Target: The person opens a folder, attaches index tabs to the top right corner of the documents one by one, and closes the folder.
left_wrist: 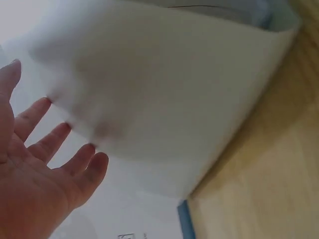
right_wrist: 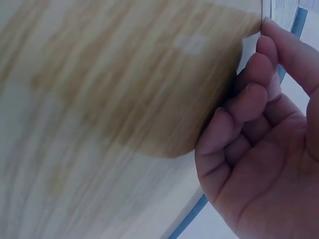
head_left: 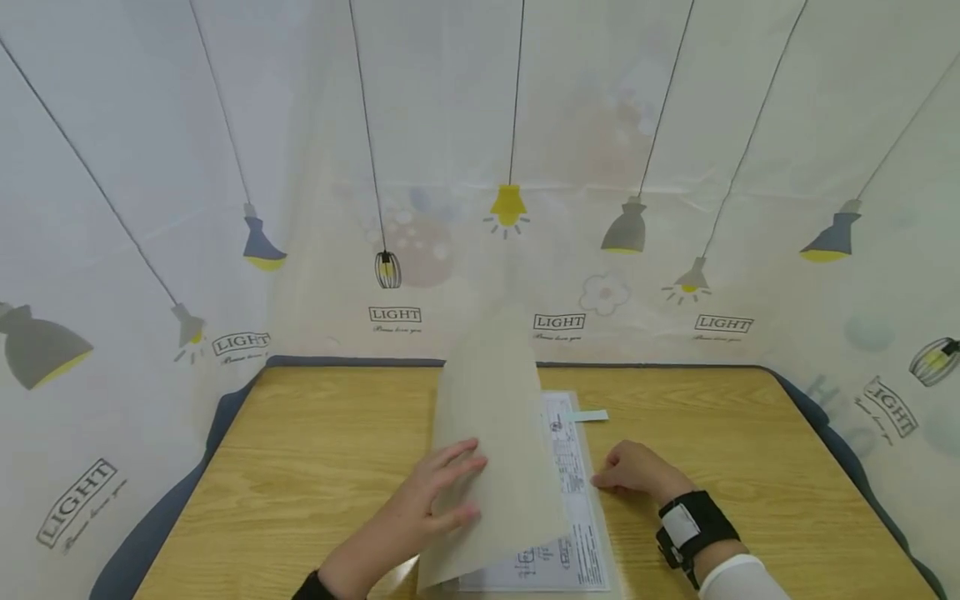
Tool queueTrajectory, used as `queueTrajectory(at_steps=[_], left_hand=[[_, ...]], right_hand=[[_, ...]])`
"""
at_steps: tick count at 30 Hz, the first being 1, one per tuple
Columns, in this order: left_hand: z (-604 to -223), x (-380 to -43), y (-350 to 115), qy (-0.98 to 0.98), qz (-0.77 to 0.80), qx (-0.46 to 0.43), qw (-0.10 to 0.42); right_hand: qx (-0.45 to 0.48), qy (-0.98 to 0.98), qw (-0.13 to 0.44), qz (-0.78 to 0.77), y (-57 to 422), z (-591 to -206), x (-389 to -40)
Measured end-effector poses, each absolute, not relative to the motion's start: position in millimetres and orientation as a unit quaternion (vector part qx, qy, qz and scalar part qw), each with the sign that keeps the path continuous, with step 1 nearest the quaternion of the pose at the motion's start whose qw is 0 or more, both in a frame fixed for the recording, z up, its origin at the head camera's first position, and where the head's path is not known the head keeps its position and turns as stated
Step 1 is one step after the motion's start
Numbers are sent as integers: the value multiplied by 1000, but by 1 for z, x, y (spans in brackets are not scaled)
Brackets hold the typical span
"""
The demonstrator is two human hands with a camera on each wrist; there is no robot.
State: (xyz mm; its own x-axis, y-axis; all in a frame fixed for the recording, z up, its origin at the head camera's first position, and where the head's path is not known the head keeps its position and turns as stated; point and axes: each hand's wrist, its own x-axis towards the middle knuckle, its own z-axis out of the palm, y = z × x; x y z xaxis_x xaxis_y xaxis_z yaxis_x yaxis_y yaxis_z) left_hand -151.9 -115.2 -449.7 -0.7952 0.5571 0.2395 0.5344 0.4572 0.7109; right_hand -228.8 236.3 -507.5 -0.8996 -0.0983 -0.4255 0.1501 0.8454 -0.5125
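Observation:
A cream paper folder (head_left: 498,417) lies on the wooden table with its front cover raised and bowed. Spread fingers of my left hand (head_left: 431,496) rest against that cover. In the left wrist view, the left hand's fingertips (left_wrist: 89,148) meet the cover's pale underside, the fingers slightly bent. Under the cover is a printed sheet (head_left: 588,567) with small text and line drawings, its left part hidden. At the folder's right edge, my right hand (head_left: 637,469) pinches the border between thumb and index finger. Its other fingers are curled in, as the right wrist view shows.
A pale strip (head_left: 591,415) sticks out past the sheet's upper right side. The wooden table (head_left: 322,450) has a dark blue edge (head_left: 352,361). Behind and beside it hangs a light cloth (head_left: 450,125) printed with lamps. The right wrist wears a black strap (head_left: 697,525).

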Motion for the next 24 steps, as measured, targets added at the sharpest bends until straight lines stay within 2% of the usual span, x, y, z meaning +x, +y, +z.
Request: queueTrajectory(at_steps=[8, 11, 15, 24], left_hand=[[-473, -160, -105, 895, 321, 306, 54], [-477, -162, -100, 900, 299, 314, 51], [-486, -160, -93, 912, 250, 321, 49], [-489, -154, -78, 929, 166, 317, 92]], right_hand=[[-36, 926, 198, -319, 248, -507, -225], [-30, 924, 176, -339, 257, -503, -222], [-19, 931, 134, -339, 261, -489, -219], [-37, 962, 72, -261, 255, -454, -202]])
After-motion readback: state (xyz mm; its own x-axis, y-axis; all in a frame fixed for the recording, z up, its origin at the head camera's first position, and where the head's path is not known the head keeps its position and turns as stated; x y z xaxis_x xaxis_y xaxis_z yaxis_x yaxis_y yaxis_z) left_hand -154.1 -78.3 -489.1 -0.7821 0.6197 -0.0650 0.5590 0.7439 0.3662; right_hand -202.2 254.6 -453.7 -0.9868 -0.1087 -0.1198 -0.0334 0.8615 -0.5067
